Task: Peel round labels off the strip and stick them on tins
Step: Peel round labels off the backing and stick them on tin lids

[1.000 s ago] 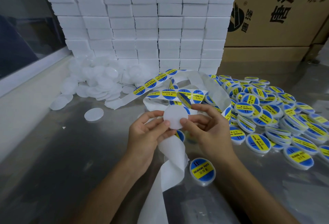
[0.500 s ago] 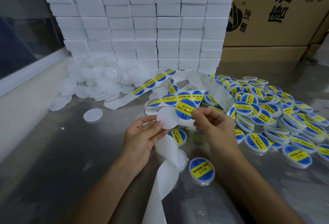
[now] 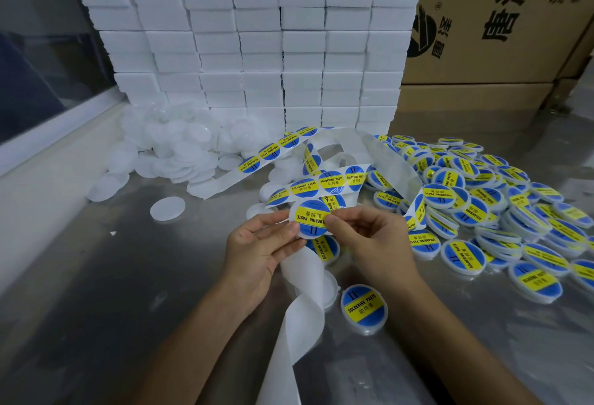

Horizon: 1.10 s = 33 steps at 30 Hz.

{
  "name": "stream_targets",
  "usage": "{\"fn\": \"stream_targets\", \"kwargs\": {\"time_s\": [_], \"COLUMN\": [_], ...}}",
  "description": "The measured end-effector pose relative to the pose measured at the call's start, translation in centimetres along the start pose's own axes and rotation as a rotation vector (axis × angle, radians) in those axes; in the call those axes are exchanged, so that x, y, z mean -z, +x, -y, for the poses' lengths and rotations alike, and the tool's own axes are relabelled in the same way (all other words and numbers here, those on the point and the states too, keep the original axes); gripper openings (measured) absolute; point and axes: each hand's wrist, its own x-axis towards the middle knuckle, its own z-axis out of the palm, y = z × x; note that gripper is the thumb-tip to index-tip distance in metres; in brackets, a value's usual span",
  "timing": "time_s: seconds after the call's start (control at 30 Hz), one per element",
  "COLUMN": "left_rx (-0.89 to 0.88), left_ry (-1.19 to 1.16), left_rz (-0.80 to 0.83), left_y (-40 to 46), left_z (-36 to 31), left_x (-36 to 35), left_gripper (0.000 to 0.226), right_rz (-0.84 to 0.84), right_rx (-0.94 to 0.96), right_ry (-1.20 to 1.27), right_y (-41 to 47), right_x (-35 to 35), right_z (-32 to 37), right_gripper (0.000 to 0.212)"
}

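The round label [image 3: 311, 217], blue with a yellow band reading "SOLDERING PASTE" above Chinese characters and a "II" mark, is now lying on the white tin [image 3: 294, 215] held up over the desk [image 3: 96, 292]; a second ago the tin's face was showing bare white, and half a second ago the label was still hanging from the right fingers beside it. The left hand [image 3: 257, 247] is pinching the tin's left edge, most of the tin hidden behind the label and fingers, while the right hand [image 3: 369, 237] is pinching the label's right edge between thumb and forefinger. The label strip [image 3: 324, 182] is looping behind the hands, its spent white backing [image 3: 302, 314] trailing down and running off the bottom edge. A labelled tin [image 3: 364, 308] is sitting just right of the backing, and a heap of labelled tins [image 3: 482, 211] is spreading to the right, cut off at the frame edge. Unlabelled white tins [image 3: 167, 153] are piling at the left against stacked white boxes [image 3: 257, 34]. A cardboard carton [image 3: 498, 18] is showing large black Chinese characters, partly cropped and blurred.
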Motion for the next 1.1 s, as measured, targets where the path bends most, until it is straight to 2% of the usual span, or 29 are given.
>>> {"fn": "stream_targets", "kwargs": {"time_s": [0.43, 0.7, 0.87, 1.0, 1.1], "left_rx": [-0.010, -0.044, -0.058, -0.054, -0.050], "left_ry": [0.032, 0.082, 0.154, 0.190, 0.177], "left_rz": [0.008, 0.004, 0.059, 0.065, 0.103], "left_y": [-0.31, -0.66, -0.90, -0.96, -0.98], "left_z": [-0.07, -0.13, -0.11, 0.00, -0.09], "left_x": [-0.24, -0.52, -0.70, -0.67, -0.65], "left_gripper": [0.027, 0.031, 0.035, 0.034, 0.030], "right_rz": [-0.005, -0.015, -0.041, -0.107, -0.184], "right_rx": [0.006, 0.077, 0.071, 0.114, 0.158], "right_ry": [-0.060, -0.182, -0.248, -0.364, -0.462], "right_y": [-0.03, -0.16, -0.15, -0.17, -0.26], "right_x": [0.02, 0.03, 0.21, 0.09, 0.17], "right_z": [-0.17, -0.52, -0.71, -0.72, -0.46], "right_gripper": [0.009, 0.012, 0.006, 0.012, 0.029]}}
